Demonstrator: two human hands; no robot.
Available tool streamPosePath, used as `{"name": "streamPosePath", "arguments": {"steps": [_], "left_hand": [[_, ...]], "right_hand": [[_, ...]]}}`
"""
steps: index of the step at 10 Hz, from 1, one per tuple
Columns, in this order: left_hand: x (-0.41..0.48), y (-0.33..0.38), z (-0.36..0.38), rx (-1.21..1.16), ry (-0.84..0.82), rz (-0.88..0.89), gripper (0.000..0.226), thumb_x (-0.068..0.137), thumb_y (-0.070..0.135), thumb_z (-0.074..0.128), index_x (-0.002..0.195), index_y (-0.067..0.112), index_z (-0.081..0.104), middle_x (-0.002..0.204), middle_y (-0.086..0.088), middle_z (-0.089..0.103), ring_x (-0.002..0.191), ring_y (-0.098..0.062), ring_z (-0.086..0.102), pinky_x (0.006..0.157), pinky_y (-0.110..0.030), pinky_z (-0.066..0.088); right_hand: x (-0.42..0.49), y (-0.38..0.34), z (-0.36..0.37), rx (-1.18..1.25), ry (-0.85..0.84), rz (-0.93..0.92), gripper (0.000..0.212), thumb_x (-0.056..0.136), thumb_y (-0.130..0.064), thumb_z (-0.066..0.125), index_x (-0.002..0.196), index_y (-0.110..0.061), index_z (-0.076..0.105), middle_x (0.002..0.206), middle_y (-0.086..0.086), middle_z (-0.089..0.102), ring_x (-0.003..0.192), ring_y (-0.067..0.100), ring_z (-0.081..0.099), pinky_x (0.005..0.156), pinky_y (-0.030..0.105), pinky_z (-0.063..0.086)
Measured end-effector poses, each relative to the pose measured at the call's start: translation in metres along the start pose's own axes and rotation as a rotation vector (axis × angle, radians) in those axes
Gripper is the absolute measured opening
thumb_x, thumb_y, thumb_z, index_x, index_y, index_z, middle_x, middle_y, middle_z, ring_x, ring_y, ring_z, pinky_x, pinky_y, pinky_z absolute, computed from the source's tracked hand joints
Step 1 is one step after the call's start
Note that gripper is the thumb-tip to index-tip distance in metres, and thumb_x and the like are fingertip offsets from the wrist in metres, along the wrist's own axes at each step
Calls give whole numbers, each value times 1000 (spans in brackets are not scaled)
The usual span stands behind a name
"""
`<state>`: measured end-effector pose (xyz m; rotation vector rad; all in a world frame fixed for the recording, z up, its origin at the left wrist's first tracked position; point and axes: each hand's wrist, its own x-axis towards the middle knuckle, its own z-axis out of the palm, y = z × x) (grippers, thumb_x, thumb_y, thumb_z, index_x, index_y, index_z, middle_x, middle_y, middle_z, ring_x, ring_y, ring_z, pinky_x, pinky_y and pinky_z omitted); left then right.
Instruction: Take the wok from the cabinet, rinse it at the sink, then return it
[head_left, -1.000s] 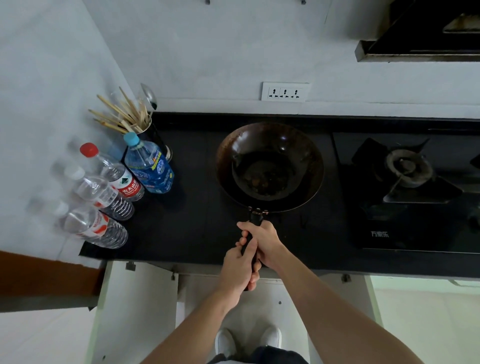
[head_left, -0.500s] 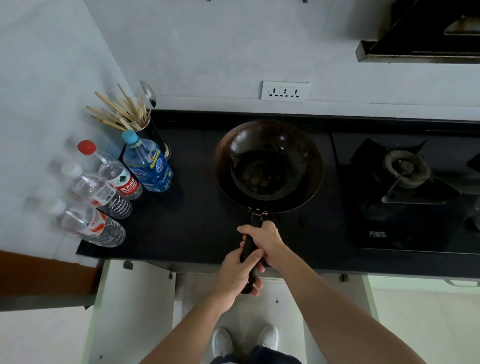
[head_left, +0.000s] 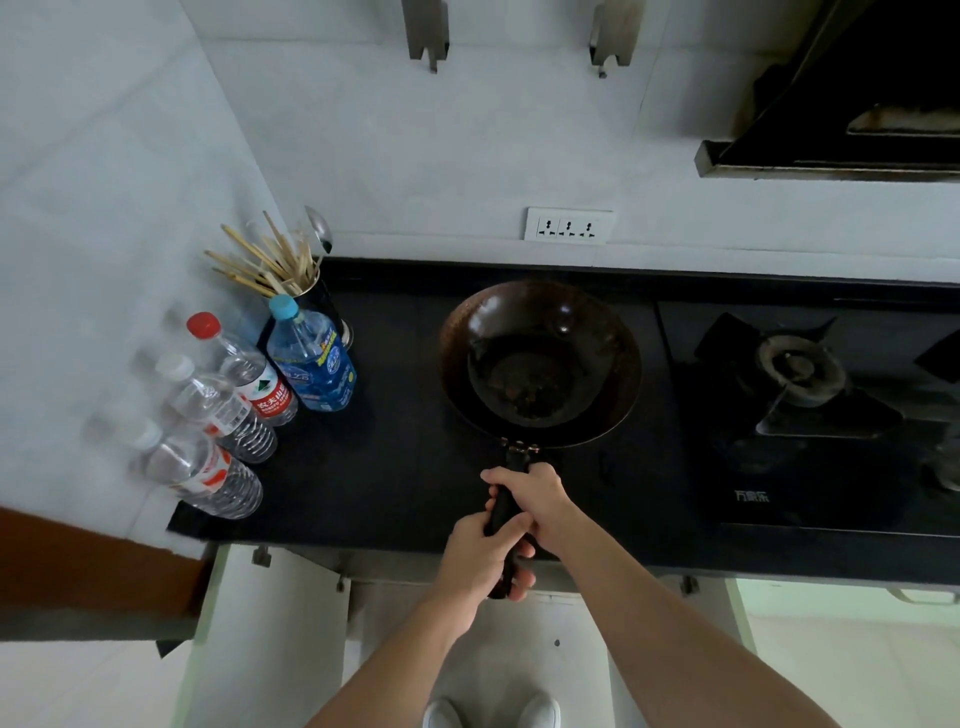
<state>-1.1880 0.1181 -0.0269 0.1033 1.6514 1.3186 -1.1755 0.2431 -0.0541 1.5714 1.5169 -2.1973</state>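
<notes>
1. My right hand (head_left: 530, 499) is closed around the upper part of the black handle (head_left: 503, 512) of the wok (head_left: 540, 364), with the fingers wrapped over it from the right.
2. My left hand (head_left: 480, 558) is closed around the lower end of the same handle, just below my right hand and touching it.
3. The wok is directly in front of both hands, away from my body. Its bowl is over the black countertop (head_left: 395, 467), and the handle points back to me, past the counter edge.
4. I cannot tell if the bottom of the wok touches the counter or is held a little above it.
5. Inside the wok the surface is dark, with brownish marks at the bottom.
6. To the right of the wok is the gas burner (head_left: 800, 366); to the left, well apart, stand a blue water bottle (head_left: 311, 358), three clear bottles (head_left: 223, 410) and a cup of chopsticks (head_left: 265, 262).
7. Below the counter, white cabinet doors (head_left: 270, 634) stand open.
</notes>
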Motion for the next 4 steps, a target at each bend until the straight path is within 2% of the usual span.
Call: {"name": "streamPosePath", "arguments": {"steps": [1, 2, 3, 4], "left_hand": [[-1, 1, -2, 84, 68, 49, 28, 86, 34, 72, 94, 8, 68, 80, -10, 72, 59, -23, 69, 55, -39, 59], [0, -2, -7, 316, 186, 152, 42, 79, 45, 76, 104, 14, 63, 87, 4, 71, 69, -10, 71, 61, -29, 61], [3, 0, -12, 542, 257, 230, 74, 74, 58, 73, 133, 23, 48, 111, 13, 61, 98, -6, 63, 81, -23, 56], [8, 11, -23, 814, 320, 376, 84, 77, 64, 65, 145, 25, 36, 135, 8, 53, 122, -13, 52, 99, -33, 49]], "right_hand": [[-3, -2, -2, 1, -3, -10, 29, 83, -13, 79, 104, 3, 66, 81, 12, 73, 67, 24, 74, 71, 40, 64], [-3, 0, -4, -195, 65, -82, 32, 81, -26, 81, 97, -1, 71, 85, 10, 76, 75, 24, 76, 75, 39, 63], [-8, -4, -7, -436, 91, -135, 38, 82, -40, 77, 98, -6, 70, 86, 5, 71, 79, 19, 69, 65, 29, 54], [-19, -15, -19, -622, 132, -205, 39, 89, -38, 72, 114, -9, 64, 99, 2, 68, 84, 15, 63, 65, 24, 48]]}}
